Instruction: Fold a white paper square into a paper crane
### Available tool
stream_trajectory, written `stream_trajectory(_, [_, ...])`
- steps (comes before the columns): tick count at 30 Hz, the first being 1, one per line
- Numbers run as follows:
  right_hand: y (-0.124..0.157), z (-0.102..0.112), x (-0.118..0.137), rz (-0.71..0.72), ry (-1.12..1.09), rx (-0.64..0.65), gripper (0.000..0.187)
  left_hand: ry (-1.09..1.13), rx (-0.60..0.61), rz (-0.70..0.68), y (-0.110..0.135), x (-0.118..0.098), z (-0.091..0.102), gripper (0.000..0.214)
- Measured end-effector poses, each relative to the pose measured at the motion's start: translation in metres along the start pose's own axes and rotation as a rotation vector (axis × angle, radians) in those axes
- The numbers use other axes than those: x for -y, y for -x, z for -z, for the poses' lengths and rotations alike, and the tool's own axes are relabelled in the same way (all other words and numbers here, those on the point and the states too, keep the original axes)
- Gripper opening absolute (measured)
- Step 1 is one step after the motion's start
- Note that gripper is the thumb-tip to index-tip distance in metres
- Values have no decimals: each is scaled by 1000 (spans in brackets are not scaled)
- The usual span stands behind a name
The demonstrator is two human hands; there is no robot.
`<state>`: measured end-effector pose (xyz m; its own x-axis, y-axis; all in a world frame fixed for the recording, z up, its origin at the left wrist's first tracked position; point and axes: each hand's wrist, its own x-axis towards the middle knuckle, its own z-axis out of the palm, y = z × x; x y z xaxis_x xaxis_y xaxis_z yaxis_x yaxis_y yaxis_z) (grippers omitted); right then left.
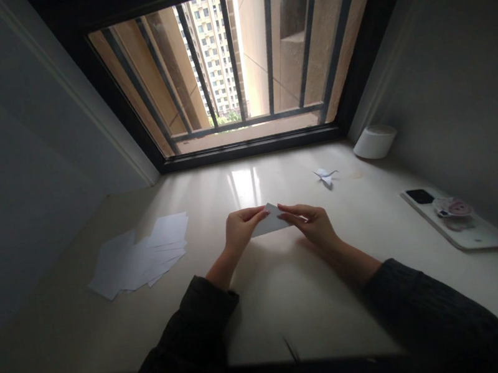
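Observation:
Between my two hands is a small folded sheet of paper (270, 223), white and greyish in the shade, with a peaked top and a straight lower edge. My left hand (242, 228) pinches its left side, thumb and fingers closed. On the right side, my right hand (312, 220) grips it near the top between thumb and fingers. Both hands hold the paper a little above the white sill. Parts of the paper's sides are hidden behind the fingers. Beyond my right hand, a folded white paper crane (325, 177) rests on the surface.
Loose white paper sheets (140, 257) lie overlapping at the left. On the right are a phone (453, 220) with a pink round grip and a white cylindrical object (375, 141) by the wall. A barred window (252, 144) closes off the back of the sill (285, 294).

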<state>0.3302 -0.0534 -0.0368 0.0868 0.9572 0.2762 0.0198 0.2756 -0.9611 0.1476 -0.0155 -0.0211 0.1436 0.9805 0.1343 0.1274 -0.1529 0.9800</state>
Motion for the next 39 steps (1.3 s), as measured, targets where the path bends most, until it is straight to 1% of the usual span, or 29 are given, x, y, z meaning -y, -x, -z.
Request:
stream_trajectory(3, [-1, 0, -1, -4, 5, 13, 29, 46, 42, 65, -2, 2, 1, 32])
stream_trajectory(6, [-3, 0, -2, -44, -24, 3, 32, 73, 31, 86, -1, 2, 0, 34])
stream_trajectory(8, [-5, 0, -2, -77, -44, -19, 42, 101, 6, 91, 0, 0, -2, 34])
stream_trajectory(10, [-8, -1, -3, -95, -60, -75, 59, 141, -42, 104, 2, -2, -5, 33])
stream_trajectory(12, [-10, -6, -3, -114, -107, -188, 72, 181, -119, 122, 4, -6, -7, 31])
stream_trajectory(13, [-10, -9, -3, -150, -144, -212, 73, 204, -161, 129, 4, -8, -9, 30])
stream_trajectory(14, [-11, -14, -4, -199, -175, -220, 68, 230, -198, 133, 5, -10, -10, 29])
stream_trajectory(15, [-10, -19, -4, -255, -199, -201, 59, 259, -228, 133, 6, -11, -12, 28])
stream_trajectory(17, [-10, -30, -4, -342, -224, -118, 41, 317, -258, 125, 8, -13, -15, 28])
stream_trajectory(18, [-9, -36, -4, -369, -229, -126, 37, 342, -262, 116, 8, -13, -17, 28])
stream_trajectory(21, [-9, -50, -4, -409, -260, -187, 36, 387, -264, 84, 10, -12, -19, 28])
stream_trajectory(23, [-10, -54, -3, -391, -271, -206, 36, 377, -269, 77, 10, -10, -19, 27])
stream_trajectory(26, [-12, -54, -2, -347, -246, -206, 33, 297, -269, 78, 8, -7, -16, 25])
stream_trajectory(30, [-12, -49, -1, -335, -220, -189, 31, 183, -203, 39, 5, -3, -13, 25])
stream_trajectory(34, [-11, -46, 2, -297, -220, -194, 31, 172, -147, 32, 5, -2, -14, 28])
stream_trajectory(36, [-10, -47, 2, -296, -213, -177, 31, 195, -165, 41, 6, -3, -16, 27])
stream_trajectory(39, [-9, -49, 1, -287, -210, -146, 30, 232, -250, 60, 8, -6, -17, 26])
